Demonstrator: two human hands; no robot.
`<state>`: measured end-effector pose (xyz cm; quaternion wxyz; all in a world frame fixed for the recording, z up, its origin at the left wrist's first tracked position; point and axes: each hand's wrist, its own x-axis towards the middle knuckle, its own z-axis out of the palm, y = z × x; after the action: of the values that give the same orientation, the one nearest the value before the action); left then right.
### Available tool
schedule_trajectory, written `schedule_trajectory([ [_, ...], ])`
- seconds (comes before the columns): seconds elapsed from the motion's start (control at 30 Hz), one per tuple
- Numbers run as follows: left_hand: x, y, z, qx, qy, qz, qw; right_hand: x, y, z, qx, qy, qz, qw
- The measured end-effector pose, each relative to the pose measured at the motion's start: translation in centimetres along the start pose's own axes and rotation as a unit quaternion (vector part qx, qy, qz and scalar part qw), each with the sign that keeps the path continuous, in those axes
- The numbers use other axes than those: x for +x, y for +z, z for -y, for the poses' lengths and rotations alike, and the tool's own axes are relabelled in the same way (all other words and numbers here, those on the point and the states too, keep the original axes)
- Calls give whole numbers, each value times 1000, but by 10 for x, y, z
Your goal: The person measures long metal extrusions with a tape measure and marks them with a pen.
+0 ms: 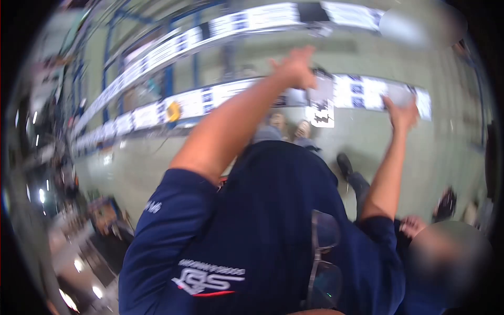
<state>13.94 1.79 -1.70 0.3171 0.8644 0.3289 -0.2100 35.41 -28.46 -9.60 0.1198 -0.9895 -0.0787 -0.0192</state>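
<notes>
My left hand (297, 68) reaches over a long narrow white strip (184, 106) with blue-printed labels. Its fingers are spread with nothing in them. Close to its thumb is a greyish block (321, 89) with a dark top, blurred. Just below that block shows a white card (320, 116) with black marks. Over the strip's right end, my right hand (403, 114) has thumb and fingers on either side of a pale rounded piece (401, 95). Blur hides what this piece is. A round yellow item (173, 111) sits on the strip farther left.
A second long white strip (252, 20) with dark patches runs behind the first. Blue frame posts (169, 79) stand at the left. A person (415, 228) is close at my right; another person (420, 26) is at the far right. A dark shoe (344, 165) shows on the green floor (157, 157).
</notes>
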Motion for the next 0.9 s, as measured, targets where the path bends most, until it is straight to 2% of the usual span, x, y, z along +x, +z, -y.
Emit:
schedule_trajectory([
  [0.07,-3,-6,-4,5,16,2,1000,-5,-7,1,28,72,36,996],
  [0.1,-1,-7,-6,4,11,12,1000,-8,-4,1,17,88,15,996],
  [0.2,20,-2,11,19,89,29,995,-17,-1,2,116,175,-27,977],
  [0.27,17,-7,9,-45,113,43,992,-23,-9,3,178,211,-20,961],
  [0.3,20,-5,9,-12,133,63,989,-26,-5,6,181,233,-44,955],
  [0.37,18,-5,5,-49,85,61,993,-29,-4,9,192,269,-81,940],
  [0.4,19,-7,4,-17,104,76,991,-33,-9,10,222,280,-89,930],
  [0.47,22,-7,5,-51,93,83,991,-41,-18,13,304,288,-114,901],
  [0.53,19,-9,-1,-43,81,104,990,-58,-23,10,441,274,-142,843],
  [0.57,27,-9,6,-68,89,126,986,-69,-24,3,532,264,-148,791],
  [0.63,34,-9,13,-88,81,144,982,-102,-15,-12,704,256,-127,650],
  [0.67,32,-10,11,-88,66,149,983,-126,-2,-19,758,268,-106,586],
  [0.73,29,-10,10,-103,54,166,979,-177,41,-27,812,307,-59,493],
  [0.83,24,-11,4,-130,45,196,971,-254,114,-15,806,409,-3,427],
  [0.9,27,-14,5,-132,34,203,970,-288,155,8,773,459,32,437],
])
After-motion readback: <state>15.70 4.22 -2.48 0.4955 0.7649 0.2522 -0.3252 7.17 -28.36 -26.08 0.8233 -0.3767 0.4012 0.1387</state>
